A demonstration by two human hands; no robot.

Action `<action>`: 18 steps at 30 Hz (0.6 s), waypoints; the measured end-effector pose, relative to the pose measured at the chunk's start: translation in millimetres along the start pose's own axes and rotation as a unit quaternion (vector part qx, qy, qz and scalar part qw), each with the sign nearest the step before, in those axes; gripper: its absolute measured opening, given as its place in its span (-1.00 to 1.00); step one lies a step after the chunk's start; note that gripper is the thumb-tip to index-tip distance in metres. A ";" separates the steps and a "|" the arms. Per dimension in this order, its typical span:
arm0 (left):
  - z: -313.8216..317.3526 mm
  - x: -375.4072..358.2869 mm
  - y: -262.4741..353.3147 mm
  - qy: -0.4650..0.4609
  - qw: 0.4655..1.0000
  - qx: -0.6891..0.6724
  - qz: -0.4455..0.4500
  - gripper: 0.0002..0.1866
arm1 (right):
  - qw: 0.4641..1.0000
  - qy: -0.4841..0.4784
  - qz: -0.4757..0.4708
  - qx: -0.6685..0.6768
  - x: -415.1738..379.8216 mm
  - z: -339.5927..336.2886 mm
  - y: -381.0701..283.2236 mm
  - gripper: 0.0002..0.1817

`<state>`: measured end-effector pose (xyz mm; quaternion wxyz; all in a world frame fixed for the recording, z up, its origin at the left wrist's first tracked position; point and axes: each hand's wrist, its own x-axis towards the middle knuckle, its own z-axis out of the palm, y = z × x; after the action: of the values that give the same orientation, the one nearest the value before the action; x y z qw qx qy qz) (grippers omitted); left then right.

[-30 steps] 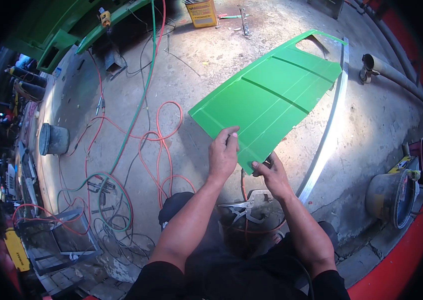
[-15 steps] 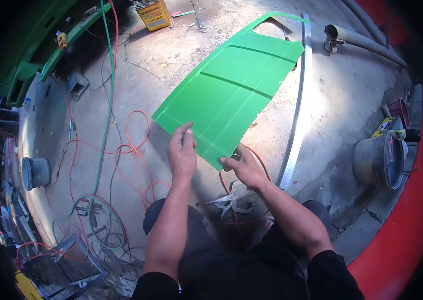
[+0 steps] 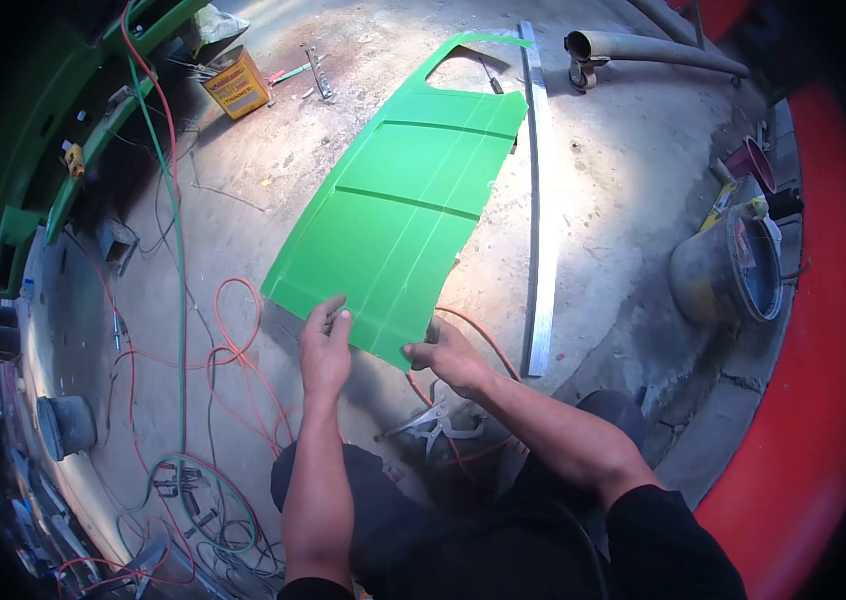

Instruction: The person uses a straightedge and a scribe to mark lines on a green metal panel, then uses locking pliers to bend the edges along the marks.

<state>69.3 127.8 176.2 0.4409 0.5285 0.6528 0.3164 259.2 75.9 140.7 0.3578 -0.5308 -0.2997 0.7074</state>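
Observation:
A long green sheet-metal panel (image 3: pixel 393 220) with pressed ribs and a cut-out at its far end slopes away from me over the concrete floor. My left hand (image 3: pixel 326 350) is closed on its near edge, thumb and a fingertip showing against the green. At the near right corner, my right hand (image 3: pixel 451 358) pinches the panel with the thumb on top; its other fingers are partly hidden beneath. Below that corner, locking clamp pliers (image 3: pixel 435 425) lie on the floor between my legs.
A long metal bar (image 3: pixel 540 220) lies right of the panel. Red and green hoses (image 3: pixel 181 300) tangle at left. A yellow thinner can (image 3: pixel 240 84) stands at the back. At right are a bucket (image 3: pixel 708 280) and a grey pipe (image 3: pixel 653 54); a small dark bucket (image 3: pixel 67 427) sits left.
My view has turned, so the panel, bar and floor items appear shifted left, with the panel's near end lower. Both hands keep their places on the panel's near edge.

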 end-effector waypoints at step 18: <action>0.6 -4.9 -11.7 -0.007 0.992 0.108 0.060 -0.68 | 1.000 0.013 0.013 0.018 -3.7 -29.7 7.4 -0.68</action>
<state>65.3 120.2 166.8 0.3660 0.6138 0.6471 0.2658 287.1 69.9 129.1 0.3621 -0.5371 -0.2752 0.7105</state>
